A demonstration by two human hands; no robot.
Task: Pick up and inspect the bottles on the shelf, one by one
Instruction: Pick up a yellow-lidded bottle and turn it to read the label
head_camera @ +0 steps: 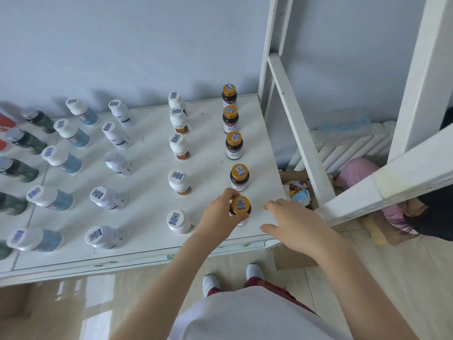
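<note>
Gold-capped bottle [240, 210], blue code sticker on top, in left hand's [220, 217] pinch; right hand [294, 224] spread.

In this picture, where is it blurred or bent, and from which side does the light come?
Head view: the bottles at the far left edge are smeared and out of focus, while the gold-capped bottle in the left hand is sharp. The wide lens tilts the left rows outward and slants the white frame posts. Soft shadows on the shelf fall to the upper left; glare shows on the floor.
</note>
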